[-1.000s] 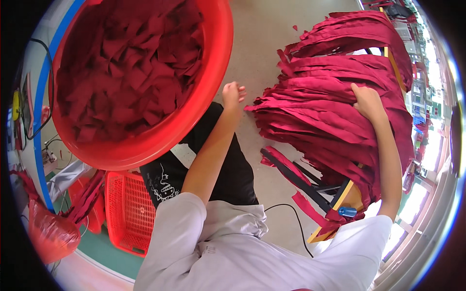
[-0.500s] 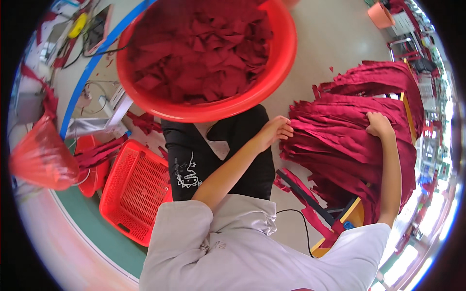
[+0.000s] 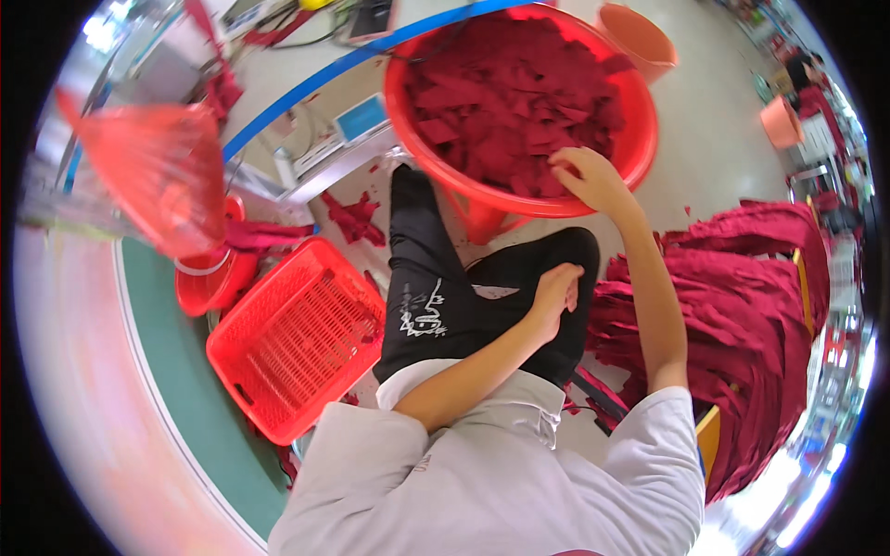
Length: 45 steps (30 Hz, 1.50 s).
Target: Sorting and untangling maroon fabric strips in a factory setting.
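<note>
My right hand (image 3: 593, 182) is over the near rim of a big red basin (image 3: 517, 205), its fingers bent and apart, with nothing visible in them. Dark red cloth pieces (image 3: 505, 102) are heaped in the basin. Over my thigh, my left hand (image 3: 558, 298) is loosely curled with its fingers together; no cloth shows in it. To my right, long dark red cloth strips (image 3: 732, 334) hang in a thick, layered bundle over a rack with yellow edges (image 3: 707, 435).
A red plastic basket (image 3: 297, 343) sits on the left, beside a red bucket (image 3: 206, 283) and a hanging red plastic bag (image 3: 171, 176). A blue-edged table (image 3: 320, 82) lies ahead left. Behind the basin is an orange bin (image 3: 640, 42). Scraps (image 3: 354, 218) litter the floor.
My right hand has left the hanging strips and swung over to the basin. My left hand has drawn away from the strips to above my thigh. The view has turned rightward.
</note>
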Available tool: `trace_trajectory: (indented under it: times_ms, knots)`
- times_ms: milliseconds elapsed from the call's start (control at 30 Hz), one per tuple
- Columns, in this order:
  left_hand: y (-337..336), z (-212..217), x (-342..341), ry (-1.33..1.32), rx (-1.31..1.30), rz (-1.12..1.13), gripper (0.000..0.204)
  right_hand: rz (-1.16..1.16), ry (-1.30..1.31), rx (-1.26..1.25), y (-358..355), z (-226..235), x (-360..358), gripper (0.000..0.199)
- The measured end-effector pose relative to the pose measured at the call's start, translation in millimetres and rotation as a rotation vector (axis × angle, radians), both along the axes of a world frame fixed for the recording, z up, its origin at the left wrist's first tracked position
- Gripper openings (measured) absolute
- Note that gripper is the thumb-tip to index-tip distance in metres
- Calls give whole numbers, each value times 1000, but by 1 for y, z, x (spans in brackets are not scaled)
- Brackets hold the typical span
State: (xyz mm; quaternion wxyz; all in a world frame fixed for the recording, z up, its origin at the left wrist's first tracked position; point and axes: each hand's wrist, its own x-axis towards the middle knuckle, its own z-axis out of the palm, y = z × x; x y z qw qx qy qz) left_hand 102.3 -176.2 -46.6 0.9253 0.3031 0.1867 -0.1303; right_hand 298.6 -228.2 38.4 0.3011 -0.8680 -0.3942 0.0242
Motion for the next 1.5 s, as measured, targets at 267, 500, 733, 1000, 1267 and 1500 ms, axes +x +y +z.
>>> trace_trajectory:
  times_ms: [267,500,733,1000,1267,1500]
  knots:
    - [116,240,-45,-1030,105,-14,4,-458,-62,95,13,-23,-12,18]
    - [118,279,-43,-1263,-332,89,25,-524,-133,64,17,-37,-11,21]
    - [105,283,-62,-1273,-479,-24,28,-591,-175,54,19,-35,-13,20]
    - [130,282,-49,-1236,-533,-76,32,-633,-97,28,17,-26,-17,23]
    - [131,282,-39,-1217,-545,-77,36,-644,-132,35,17,-34,-15,20]
    - [139,287,-40,-1182,-532,-93,39,-669,-114,30,21,-31,-16,21]
